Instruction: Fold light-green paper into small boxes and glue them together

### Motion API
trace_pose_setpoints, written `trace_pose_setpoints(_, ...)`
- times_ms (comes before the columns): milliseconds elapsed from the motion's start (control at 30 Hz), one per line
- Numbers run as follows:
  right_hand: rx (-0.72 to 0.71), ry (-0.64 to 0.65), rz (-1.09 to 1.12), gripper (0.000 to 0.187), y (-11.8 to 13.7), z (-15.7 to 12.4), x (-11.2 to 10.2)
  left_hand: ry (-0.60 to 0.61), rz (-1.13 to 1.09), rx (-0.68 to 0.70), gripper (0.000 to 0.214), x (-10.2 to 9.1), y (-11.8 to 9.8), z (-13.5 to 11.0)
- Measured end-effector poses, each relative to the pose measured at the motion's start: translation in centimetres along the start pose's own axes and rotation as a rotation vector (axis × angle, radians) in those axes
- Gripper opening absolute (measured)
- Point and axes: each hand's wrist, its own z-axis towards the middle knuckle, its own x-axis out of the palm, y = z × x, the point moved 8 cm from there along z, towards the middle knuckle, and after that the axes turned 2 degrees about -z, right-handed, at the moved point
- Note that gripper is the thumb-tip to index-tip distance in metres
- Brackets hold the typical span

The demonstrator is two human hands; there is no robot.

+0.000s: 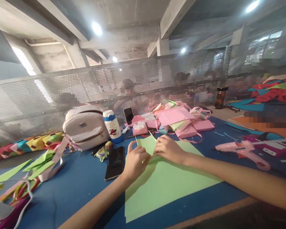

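Note:
A large light green sheet of paper lies on the blue tabletop before me; whether several sheets are stacked cannot be told. Both hands meet over its far part. My left hand has thumb and fingers pinched on the paper, close to a raised pointed flap. Just right of it, my right hand bends its fingers down onto the same paper, fingertips nearly touching the left ones. Two narrow corners of green paper stand up behind the fingers. The exact spot they grip is partly hidden.
Left of the paper lie a black phone and a wrapped snack. A bottle and backpack stand behind. Pink paper pieces are heaped beyond, a pink glue gun lies right. People sit past the perforated metal screen.

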Motion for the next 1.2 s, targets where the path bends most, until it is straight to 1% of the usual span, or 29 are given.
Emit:
trace_pose_setpoints(133,0.037,0.14,-0.059,0.007,-0.9,0.5,0.3,0.09,-0.041,-0.017,0.023,0.2,0.8,0.4)
trace_pose_setpoints(267,0.011,0.224,-0.089,0.001,-1.2,0.7,0.7,0.174,-0.015,-0.002,0.017,0.4,0.7,0.4)
trace_pose_setpoints(300,0.006,0.248,-0.097,0.002,-1.2,0.7,0.8,0.203,0.004,-0.006,0.016,0.5,0.7,0.4)
trace_pose_setpoints(400,0.002,0.322,-0.124,0.005,-1.1,0.8,0.8,0.316,0.048,-0.057,0.014,0.9,0.9,0.5)
trace_pose_setpoints(500,0.007,0.396,-0.141,0.007,-0.6,1.0,0.6,0.448,0.058,-0.115,0.01,1.2,1.2,0.6)
trace_pose_setpoints(567,0.009,0.449,-0.146,0.009,-0.2,1.3,0.5,0.512,0.056,-0.131,0.009,1.4,1.2,0.9)
trace_pose_setpoints(733,0.028,0.567,-0.127,0.015,0.7,2.0,1.4,0.574,0.056,-0.113,0.015,2.4,0.1,2.0)
trace_pose_setpoints(900,0.062,0.642,-0.097,0.022,0.7,2.1,2.5,0.611,0.089,-0.11,0.011,3.3,-0.6,2.2)
trace_pose_setpoints(1000,0.092,0.675,-0.104,0.026,0.5,2.0,2.6,0.632,0.113,-0.107,0.011,3.4,-0.6,2.1)
trace_pose_setpoints(1100,0.119,0.707,-0.125,0.028,0.3,1.8,2.5,0.643,0.142,-0.09,0.019,3.1,-0.8,1.9)
trace_pose_setpoints(1200,0.132,0.705,-0.148,0.026,0.1,1.6,2.2,0.657,0.171,-0.079,0.023,2.8,-1.1,1.5)
